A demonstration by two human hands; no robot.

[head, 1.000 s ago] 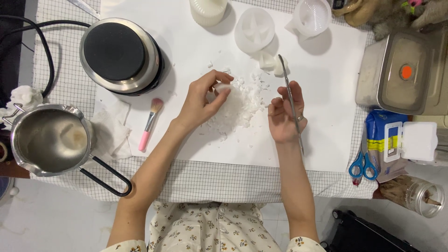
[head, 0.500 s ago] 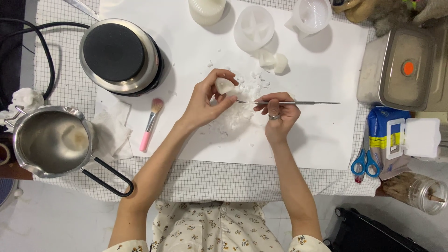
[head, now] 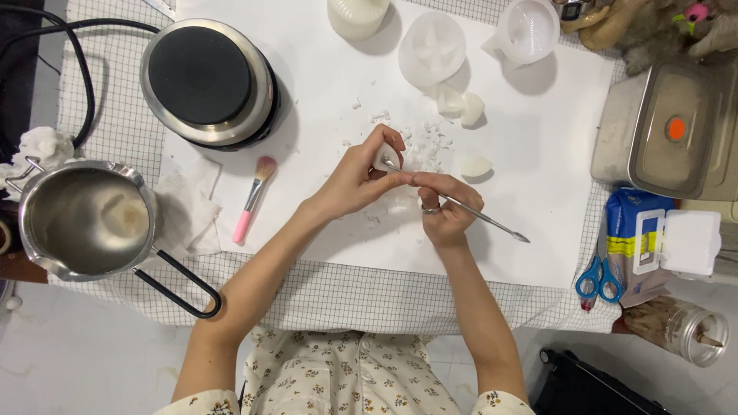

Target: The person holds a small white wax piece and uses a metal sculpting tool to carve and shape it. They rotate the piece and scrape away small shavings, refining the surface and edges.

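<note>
Your left hand [head: 361,173] pinches a small white wax piece [head: 383,161]; your right hand [head: 446,207] grips a thin metal tool [head: 492,223] poking into it, above the counter [head: 538,177].

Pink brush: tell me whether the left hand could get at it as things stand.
Probably yes. The brush lies in the open on the white sheet, nothing on or against it, just left of the left hand. But that hand's grip is taken up by a small white piece, so it must put that down first.

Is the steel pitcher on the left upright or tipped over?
Upright: the steel pitcher stands on the checked cloth, its open mouth facing the camera, black handle lying out sideways.
</note>
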